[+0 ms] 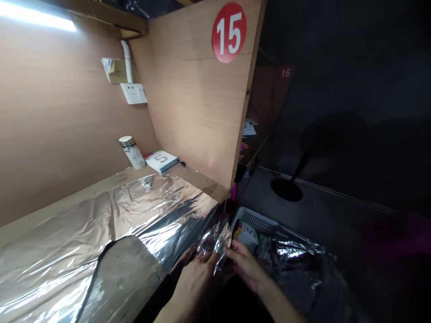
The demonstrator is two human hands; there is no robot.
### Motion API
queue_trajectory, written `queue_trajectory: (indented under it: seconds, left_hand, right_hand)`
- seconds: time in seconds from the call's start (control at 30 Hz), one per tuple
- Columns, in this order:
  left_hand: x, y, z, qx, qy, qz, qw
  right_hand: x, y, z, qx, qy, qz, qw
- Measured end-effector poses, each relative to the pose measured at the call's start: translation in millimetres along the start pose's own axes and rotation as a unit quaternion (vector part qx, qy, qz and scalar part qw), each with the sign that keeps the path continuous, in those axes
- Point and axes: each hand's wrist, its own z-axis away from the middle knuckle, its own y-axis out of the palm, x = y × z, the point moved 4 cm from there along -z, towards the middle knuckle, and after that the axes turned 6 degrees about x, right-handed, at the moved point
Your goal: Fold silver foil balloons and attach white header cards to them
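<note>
Crumpled shiny silver film [222, 240] is bunched between my two hands, beside the table's right edge. My left hand [198, 276] is closed on its lower left part, the fingertips partly hidden by the hand's back. With thumb and fingers pinched, my right hand [244, 264] grips the film's right side. A large sheet of silver film [134, 211] covers the table top to the left. Just beyond my right hand stands a grey plastic basket [259, 220] holding a white item with a printed mark [249, 234] and other things too dark to name.
A grey flat piece with a dark edge [124, 278] lies on the film-covered table. At the back are a white bottle [133, 152] and a white box [161, 160]. A wooden partition [198, 89] marked 15 rises ahead. A dark stand fan [292, 184] stands on the floor at right.
</note>
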Motion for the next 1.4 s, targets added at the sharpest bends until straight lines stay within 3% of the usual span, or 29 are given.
queue_trajectory:
  seconds: [0.07,0.13,0.23,0.37,0.57,0.7,0.8,0.93,1.0,1.1,1.23,1.3,1.4]
  left_hand:
    - [11.3,-3.0,4.1,-0.014,0.016,0.008,1.0]
    - [20.7,-3.0,7.6,-0.034,0.035,0.01,0.999]
    - [30.2,0.5,11.4,-0.051,0.062,0.028,0.996]
    - [35.3,-0.3,14.1,-0.033,0.078,0.066,0.994]
    - [35.5,-23.1,20.2,-0.018,0.038,0.155,0.987]
    - [31.6,-35.5,14.4,-0.027,-0.001,0.12,0.992]
    - [30.0,-37.8,5.3,-0.002,0.004,0.093,0.996]
    - [42.1,-41.0,-2.3,-0.003,-0.048,0.116,0.992]
    - [51.9,-43.0,-3.8,-0.018,-0.091,0.195,0.976]
    - [62.7,-42.8,-6.0,-0.023,-0.125,0.347,0.929]
    - [65.2,-42.1,-7.6,-0.011,-0.108,0.479,0.871]
    - [69.2,-46.1,-6.2,-0.016,-0.106,0.493,0.863]
    - [92.1,-67.5,-1.2,-0.093,-0.13,0.464,0.871]
  right_hand:
    - [-8.5,5.3,0.7,-0.028,-0.046,-0.05,0.997]
    - [-11.7,7.4,1.9,-0.06,-0.095,-0.035,0.993]
    - [-6.6,5.8,2.8,-0.069,-0.129,0.076,0.986]
    - [12.4,1.2,-0.1,-0.034,-0.125,0.187,0.974]
    - [35.7,9.0,-13.5,-0.056,-0.158,0.277,0.946]
    - [40.5,19.3,-26.6,-0.062,-0.175,0.307,0.933]
    - [46.4,25.7,-31.7,-0.064,-0.204,0.327,0.921]
    - [55.8,28.4,-28.3,-0.055,-0.219,0.302,0.926]
    - [60.3,26.9,-22.2,-0.047,-0.226,0.278,0.933]
    - [61.4,21.5,-12.4,-0.023,-0.219,0.208,0.953]
    - [55.3,9.2,-3.1,-0.036,-0.217,0.201,0.955]
    - [48.2,2.3,-1.4,-0.035,-0.2,0.206,0.957]
    - [33.3,-9.1,-0.5,-0.027,-0.169,0.198,0.965]
